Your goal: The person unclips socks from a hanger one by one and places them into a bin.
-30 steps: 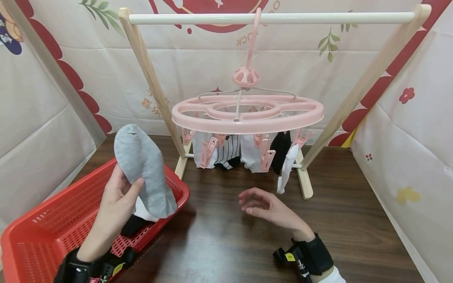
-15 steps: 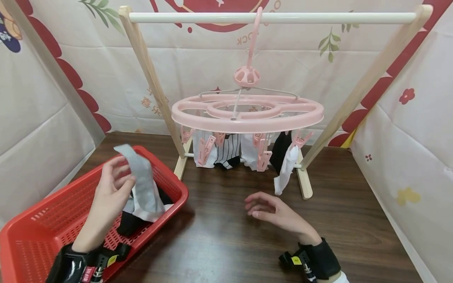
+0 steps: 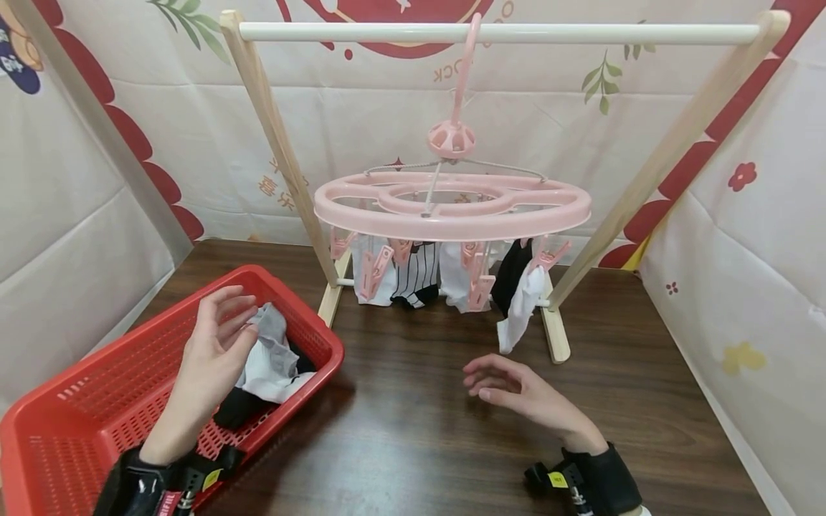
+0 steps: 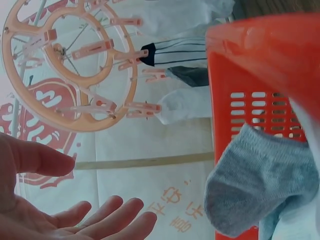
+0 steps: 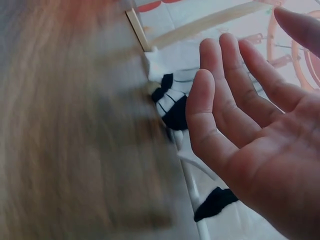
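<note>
When looking across the dark brown wood-grain tabletop, find at the back the pale wooden rack with a round white bar. At the left, the long red perforated plastic basket, aslant, far end toward the rack. Hung from the rack, the pink plastic ring hanger, roughly level, with white, striped and black cloth socks clipped beneath.

Over the basket, the bare left hand: wrist low, fingers slightly bent and pointing up and away, thumb apart, grip spread. Low before the hanger, the bare right hand: fingers pointing leftward, loosely bent, thumb apart, grip likewise spread.

Inside the basket's far end, near the left fingertips, the soft grey cloth sock, crumpled on others; long axis roughly front to back, bent, rounded end uppermost. Cannot tell toe from heel.
</note>
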Action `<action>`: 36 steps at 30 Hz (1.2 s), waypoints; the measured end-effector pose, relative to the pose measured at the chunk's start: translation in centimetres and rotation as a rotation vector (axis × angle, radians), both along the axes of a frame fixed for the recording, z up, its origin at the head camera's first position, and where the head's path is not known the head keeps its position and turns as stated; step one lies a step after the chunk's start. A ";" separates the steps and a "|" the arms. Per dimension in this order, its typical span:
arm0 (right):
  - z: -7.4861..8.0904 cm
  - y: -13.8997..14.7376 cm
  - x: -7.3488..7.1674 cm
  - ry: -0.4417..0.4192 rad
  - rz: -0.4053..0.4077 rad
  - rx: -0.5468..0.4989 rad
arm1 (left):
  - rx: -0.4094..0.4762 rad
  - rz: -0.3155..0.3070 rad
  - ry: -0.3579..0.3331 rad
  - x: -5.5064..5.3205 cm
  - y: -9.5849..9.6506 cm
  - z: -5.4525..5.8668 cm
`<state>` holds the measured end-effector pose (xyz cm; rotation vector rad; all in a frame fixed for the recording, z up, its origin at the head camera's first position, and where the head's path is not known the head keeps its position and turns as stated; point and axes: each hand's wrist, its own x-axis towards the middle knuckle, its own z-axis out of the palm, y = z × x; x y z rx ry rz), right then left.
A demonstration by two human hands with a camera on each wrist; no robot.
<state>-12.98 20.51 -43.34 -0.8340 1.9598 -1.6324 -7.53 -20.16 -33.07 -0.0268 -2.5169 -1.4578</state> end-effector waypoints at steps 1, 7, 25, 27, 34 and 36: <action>0.1 0.3 0.1 0.014 0.003 0.000 | 0.005 -0.009 0.006 0.0 0.1 0.0; 1.7 2.4 0.2 0.076 -0.085 0.052 | 0.018 -0.050 0.031 0.4 1.1 0.1; 6.4 7.2 -1.3 0.311 -0.366 0.308 | 0.030 -0.258 0.036 1.2 4.4 -0.6; 7.0 7.2 -1.7 0.370 -0.387 0.322 | 0.017 -0.265 0.050 1.3 4.7 -0.8; 9.4 6.1 -3.1 0.468 -0.556 0.193 | -0.029 -0.277 0.088 1.7 5.8 -1.6; 10.2 5.6 -3.5 0.397 -0.569 0.033 | -0.028 -0.284 0.079 1.8 6.0 -1.7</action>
